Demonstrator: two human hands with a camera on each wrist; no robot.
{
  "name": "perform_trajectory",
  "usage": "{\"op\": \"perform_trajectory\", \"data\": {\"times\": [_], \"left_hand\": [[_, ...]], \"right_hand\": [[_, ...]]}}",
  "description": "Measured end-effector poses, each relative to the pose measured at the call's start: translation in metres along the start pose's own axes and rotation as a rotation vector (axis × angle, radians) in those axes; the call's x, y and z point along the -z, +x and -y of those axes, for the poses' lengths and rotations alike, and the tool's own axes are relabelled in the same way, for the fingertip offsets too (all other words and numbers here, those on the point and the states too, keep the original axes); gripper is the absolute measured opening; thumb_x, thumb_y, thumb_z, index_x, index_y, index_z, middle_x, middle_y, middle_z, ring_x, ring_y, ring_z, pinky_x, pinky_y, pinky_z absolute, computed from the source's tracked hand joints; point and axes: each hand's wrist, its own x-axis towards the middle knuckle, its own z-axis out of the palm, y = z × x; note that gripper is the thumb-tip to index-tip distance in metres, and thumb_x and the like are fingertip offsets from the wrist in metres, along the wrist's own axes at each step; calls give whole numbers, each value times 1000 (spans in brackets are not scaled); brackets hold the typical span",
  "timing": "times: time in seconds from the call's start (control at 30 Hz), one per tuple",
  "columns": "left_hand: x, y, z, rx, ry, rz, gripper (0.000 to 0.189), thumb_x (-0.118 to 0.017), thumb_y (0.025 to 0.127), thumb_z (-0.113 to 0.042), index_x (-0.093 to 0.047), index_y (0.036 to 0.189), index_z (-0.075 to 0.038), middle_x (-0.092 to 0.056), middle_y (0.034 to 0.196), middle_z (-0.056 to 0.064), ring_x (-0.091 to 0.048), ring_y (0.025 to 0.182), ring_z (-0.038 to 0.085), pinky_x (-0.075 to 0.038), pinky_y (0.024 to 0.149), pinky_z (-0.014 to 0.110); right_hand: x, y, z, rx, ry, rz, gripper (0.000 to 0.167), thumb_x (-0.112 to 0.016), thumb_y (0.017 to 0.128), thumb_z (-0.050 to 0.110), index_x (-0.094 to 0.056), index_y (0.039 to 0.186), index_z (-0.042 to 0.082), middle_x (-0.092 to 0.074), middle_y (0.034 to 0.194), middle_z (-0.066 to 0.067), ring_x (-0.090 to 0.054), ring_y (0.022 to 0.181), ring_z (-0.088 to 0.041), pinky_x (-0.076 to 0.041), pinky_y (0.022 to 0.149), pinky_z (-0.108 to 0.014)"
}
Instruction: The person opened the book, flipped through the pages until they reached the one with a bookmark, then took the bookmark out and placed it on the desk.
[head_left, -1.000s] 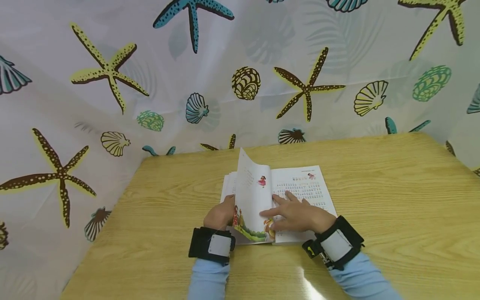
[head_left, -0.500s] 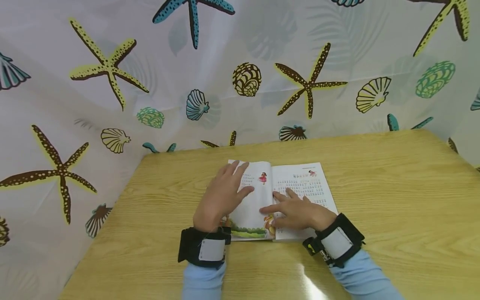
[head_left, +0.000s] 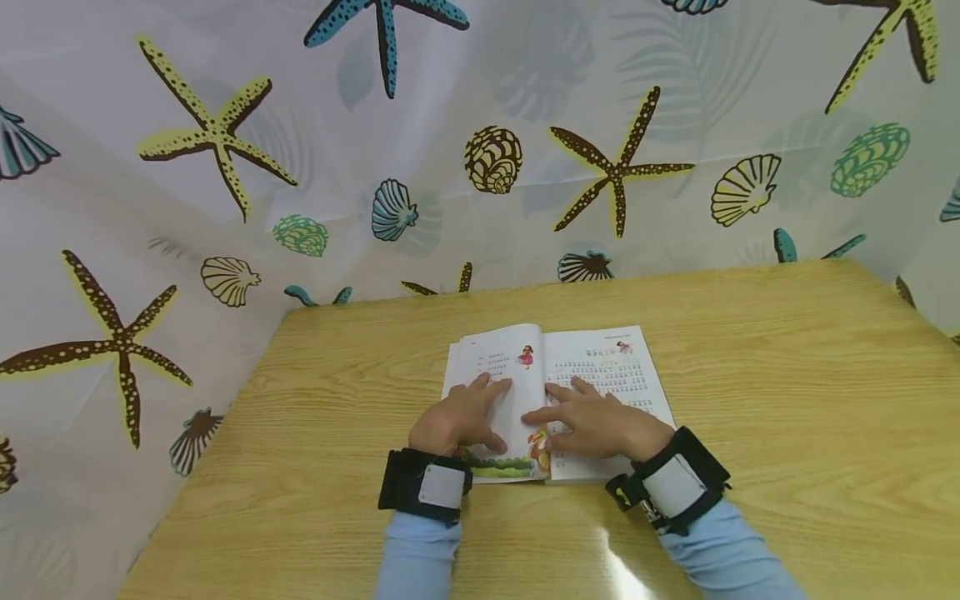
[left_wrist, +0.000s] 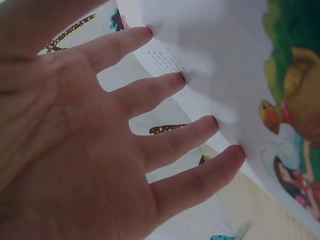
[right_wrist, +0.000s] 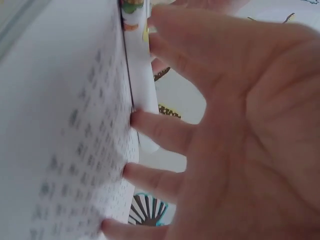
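Observation:
An illustrated book [head_left: 517, 400] lies spread on the table, with pictures on its left page and rows of print on its right page [head_left: 615, 367]. My left hand [head_left: 465, 417] rests on the left page, fingers spread; the left wrist view shows its fingertips [left_wrist: 227, 155] touching the paper beside a painted duck and a figure in red. My right hand [head_left: 600, 421] lies across the fold and the right page, fingers spread. In the right wrist view its fingertips [right_wrist: 137, 119] press on the page near the fold.
The wooden table [head_left: 787, 400] extends around the book on all sides. Behind it hangs a white cloth [head_left: 450, 100] printed with starfish and shells. Each wrist wears a black strap [head_left: 678, 483] over a light blue sleeve.
A page that stood raised by my left hand has come down flat on the left side. The left hand swept up over it, then slid lower down the page. The right hand stayed put.

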Motion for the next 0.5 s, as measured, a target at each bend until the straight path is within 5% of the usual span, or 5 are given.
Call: {"op": "perform_trajectory", "data": {"times": [0.23, 0.5], "left_hand": [[2, -3, -1, -19, -2, 3, 90, -88, 81, -19, -41, 157, -19, -29, 164, 12, -32, 145, 42, -37, 111, 59], [2, -3, -1, -5, -25, -3, 88, -88, 80, -17, -43, 156, -19, -30, 164, 12, -31, 146, 41, -36, 111, 59]], "right_hand": [[9, -4, -20, -76, -42, -54, 53, -71, 88, 6, -63, 140, 12, -40, 155, -25, -32, 140, -55, -34, 107, -68], [29, -34, -85, -270, 26, -93, 65, -73, 83, 5, -53, 144, -4, -32, 152, -39, -26, 136, -65, -29, 105, -75]]}}
